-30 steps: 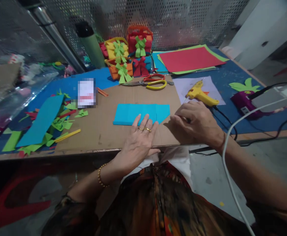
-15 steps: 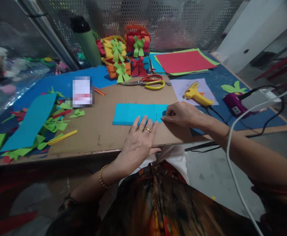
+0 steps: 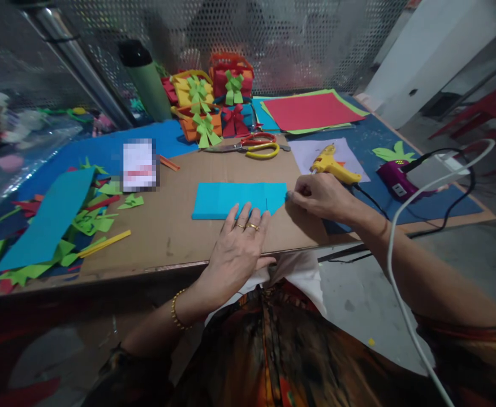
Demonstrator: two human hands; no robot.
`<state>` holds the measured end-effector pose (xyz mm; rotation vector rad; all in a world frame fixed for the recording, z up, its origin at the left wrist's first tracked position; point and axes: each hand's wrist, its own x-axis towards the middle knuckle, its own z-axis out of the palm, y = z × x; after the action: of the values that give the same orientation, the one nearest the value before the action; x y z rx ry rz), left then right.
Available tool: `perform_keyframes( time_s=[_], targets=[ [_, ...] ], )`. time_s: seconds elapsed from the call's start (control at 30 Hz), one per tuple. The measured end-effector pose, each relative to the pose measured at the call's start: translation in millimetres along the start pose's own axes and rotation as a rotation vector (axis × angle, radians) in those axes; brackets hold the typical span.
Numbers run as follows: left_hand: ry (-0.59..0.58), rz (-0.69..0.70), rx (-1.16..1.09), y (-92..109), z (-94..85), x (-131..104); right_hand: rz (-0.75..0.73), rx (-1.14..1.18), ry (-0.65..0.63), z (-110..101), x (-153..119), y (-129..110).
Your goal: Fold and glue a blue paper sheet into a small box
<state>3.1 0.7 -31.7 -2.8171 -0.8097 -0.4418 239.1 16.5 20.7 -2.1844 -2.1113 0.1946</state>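
A folded strip of light blue paper [image 3: 231, 198] lies lengthwise on the brown cardboard [image 3: 154, 226], with a short dark line near its right end. Its lower right corner runs off at a slant. My left hand [image 3: 239, 243] lies flat on the strip's lower edge, fingers stretched out and two rings showing. At the slanted right end is my right hand [image 3: 322, 195], its fingers curled and thumb and finger pressed together against the paper's edge. Whatever may be between those fingertips is hidden.
Scissors [image 3: 261, 148] lie behind the strip. A yellow glue gun [image 3: 332, 165] rests on pale paper to the right, near a purple plug adapter [image 3: 396, 180]. Small paper bags with bows [image 3: 201, 127] and a green bottle [image 3: 150, 90] stand at the back. Paper scraps [image 3: 93, 217] cover the left.
My right hand has slid up and right along the slanted corner to the strip's right edge. My left hand stays flat on the paper. The view has shifted slightly.
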Motion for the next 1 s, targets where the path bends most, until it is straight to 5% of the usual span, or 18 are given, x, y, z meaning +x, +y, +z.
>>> perform_keyframes(
  time_s=[0.17, 0.37, 0.63, 0.73, 1.0],
  targets=[
    [0.011, -0.010, -0.019, 0, 1.4, 0, -0.012, 0.032, -0.087, -3, 5, -4],
    [-0.035, -0.014, -0.050, -2, -2.7, 1, -0.029, 0.111, 0.018, 1, -1, 4],
    [-0.090, 0.029, -0.054, -8, -10.5, 4, -0.607, -0.043, 0.222, 27, -29, 14],
    [-0.157, 0.024, -0.129, -17, -21.3, 20, -0.648, -0.052, 0.247, 33, -28, 20],
    [-0.456, -0.272, -0.074, -18, -40.9, 86, -0.633, 0.012, 0.309, 38, -26, 21]
  ],
)
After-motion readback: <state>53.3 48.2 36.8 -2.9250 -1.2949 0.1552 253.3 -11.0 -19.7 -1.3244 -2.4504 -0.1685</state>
